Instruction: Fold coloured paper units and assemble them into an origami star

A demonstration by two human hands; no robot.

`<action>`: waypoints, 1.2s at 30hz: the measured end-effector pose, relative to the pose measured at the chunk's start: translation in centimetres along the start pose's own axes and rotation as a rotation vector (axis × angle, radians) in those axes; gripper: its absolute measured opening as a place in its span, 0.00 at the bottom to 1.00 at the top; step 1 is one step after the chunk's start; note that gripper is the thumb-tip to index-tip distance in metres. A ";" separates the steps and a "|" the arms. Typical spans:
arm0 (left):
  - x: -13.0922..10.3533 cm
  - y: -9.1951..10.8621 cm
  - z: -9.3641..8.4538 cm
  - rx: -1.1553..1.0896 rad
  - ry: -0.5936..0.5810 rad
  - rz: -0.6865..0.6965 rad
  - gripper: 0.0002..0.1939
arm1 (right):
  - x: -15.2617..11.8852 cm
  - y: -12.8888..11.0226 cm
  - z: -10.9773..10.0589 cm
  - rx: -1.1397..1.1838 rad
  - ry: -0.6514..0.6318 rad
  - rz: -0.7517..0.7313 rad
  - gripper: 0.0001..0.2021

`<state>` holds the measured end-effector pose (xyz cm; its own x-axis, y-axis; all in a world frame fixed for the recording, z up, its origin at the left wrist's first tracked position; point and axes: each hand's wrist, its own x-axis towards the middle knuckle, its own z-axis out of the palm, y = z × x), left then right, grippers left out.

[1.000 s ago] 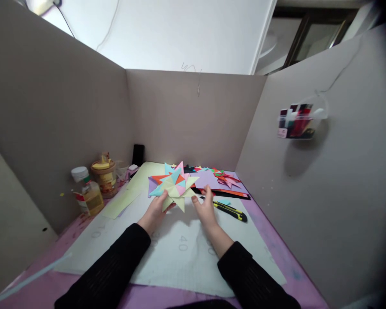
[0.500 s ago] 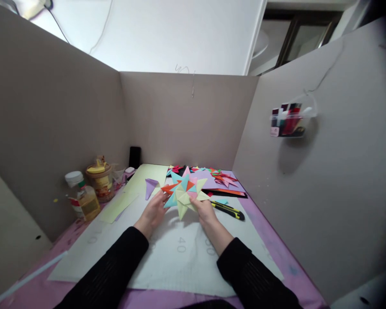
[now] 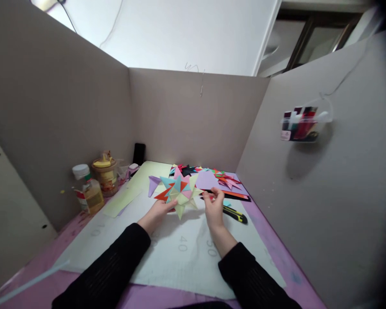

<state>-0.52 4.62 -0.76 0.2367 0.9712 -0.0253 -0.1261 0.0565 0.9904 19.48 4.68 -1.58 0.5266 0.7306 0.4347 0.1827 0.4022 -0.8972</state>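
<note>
A folded paper star in pale yellow, light blue, orange and pink is held up over the white mat. My left hand grips its lower left side, thumb on the front face, the other fingers mostly hidden behind. At the right, my right hand has its fingers curled and pinched at the tip of a pale yellow point. Just behind my left hand lies a purple folded paper piece. A yellow-and-black utility knife rests right of my right hand.
Coloured paper sheets and folded stars lie at the back. On the left stand a bottle of yellowish liquid, a tub and a black phone. Grey panels enclose the table; a clear holder hangs right.
My right hand has shifted from the star's front face out to its right point, fingers now curled. My left thumb has come onto the front. The view has swung slightly.
</note>
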 end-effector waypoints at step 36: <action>-0.8 0.8 0.6 0.477 -0.014 0.367 0.15 | -2.0 -2.3 -1.1 -0.223 -0.443 -0.916 0.16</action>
<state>-0.23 3.80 0.17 0.2730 0.9043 0.3282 0.2430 -0.3949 0.8860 18.95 1.67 -0.41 -0.2346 0.3520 0.9061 0.5316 0.8269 -0.1836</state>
